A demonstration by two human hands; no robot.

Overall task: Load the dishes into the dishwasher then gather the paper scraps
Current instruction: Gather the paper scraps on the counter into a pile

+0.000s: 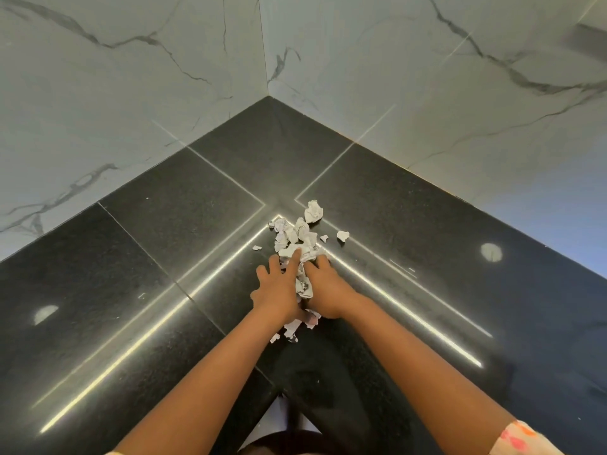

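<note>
A heap of crumpled white paper scraps (297, 239) lies on the black granite counter (184, 205) near its inner corner. My left hand (277, 287) rests flat with spread fingers against the heap's left side. My right hand (323, 290) presses in from the right, its fingers curled around scraps squeezed between both hands. A bigger crumpled ball (313, 211) sits at the far end. Small loose bits lie at the right (342, 235), at the left (256, 247) and under my wrists (295, 326).
White marble-look walls (131, 77) meet in a corner behind the counter. The polished counter reflects ceiling light strips and two round lamps. The counter's front edge forms a notch near my body, with pale floor (276, 418) visible below.
</note>
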